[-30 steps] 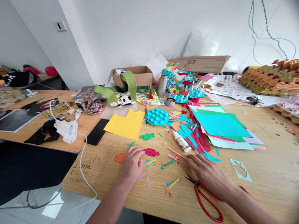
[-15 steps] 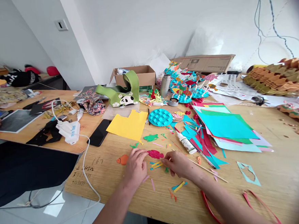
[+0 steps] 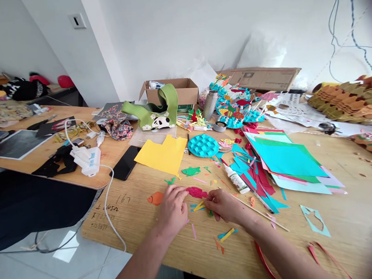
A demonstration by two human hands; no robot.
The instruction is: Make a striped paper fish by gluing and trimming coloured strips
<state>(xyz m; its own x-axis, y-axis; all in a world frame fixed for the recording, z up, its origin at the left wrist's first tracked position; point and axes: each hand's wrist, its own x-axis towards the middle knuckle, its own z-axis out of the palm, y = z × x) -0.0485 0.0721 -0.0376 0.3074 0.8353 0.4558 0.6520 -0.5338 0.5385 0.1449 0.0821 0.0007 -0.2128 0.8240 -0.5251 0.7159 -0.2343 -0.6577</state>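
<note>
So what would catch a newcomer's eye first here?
Probably the bright turquoise sheet topping the fanned paper stack, right of centre. Then the green panda bag in front of the open cardboard box at the back. Nearer, the magenta paper fish stands out between the left hand and right hand.

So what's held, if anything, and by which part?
The right hand seems to pinch the right end of a thin yellow paper strip; for the left hand, unclear.
</note>
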